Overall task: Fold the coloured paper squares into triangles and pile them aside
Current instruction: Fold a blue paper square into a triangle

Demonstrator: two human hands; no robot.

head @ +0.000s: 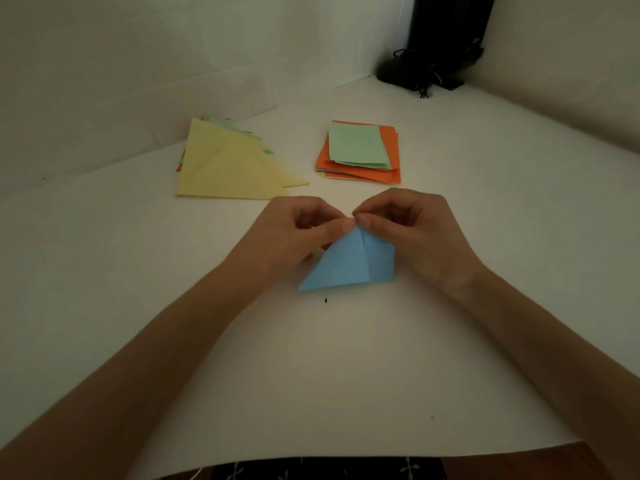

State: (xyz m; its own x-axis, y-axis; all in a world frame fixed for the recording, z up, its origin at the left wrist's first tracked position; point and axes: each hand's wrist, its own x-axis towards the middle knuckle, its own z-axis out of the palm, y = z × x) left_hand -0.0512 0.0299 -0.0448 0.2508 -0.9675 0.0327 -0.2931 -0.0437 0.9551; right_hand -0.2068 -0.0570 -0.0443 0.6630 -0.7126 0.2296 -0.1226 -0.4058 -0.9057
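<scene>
**Two hands folding a blue paper on a white table**

A person is sitting at a table, pinching the top tip of a blue paper with both hands. The left hand and right hand are meeting thumb to thumb at that tip, fingers curled in, each gripping the sheet. The paper is lying mid-table just in front of the person, partly folded, with its lower edge resting on the surface and a crease running down from the tip.

To fold it well, I judge the corners need lining up exactly first. Then one hand should be pinning them while the other is pressing along the crease.

Finished triangles, yellow on top, are lying piled at the far left. Waiting squares, green over orange, are sitting stacked to their right, apart from them. The white surface is running back to pale walls. A black stand with cables is occupying the far right corner; the dim light is making it hard to identify.
</scene>
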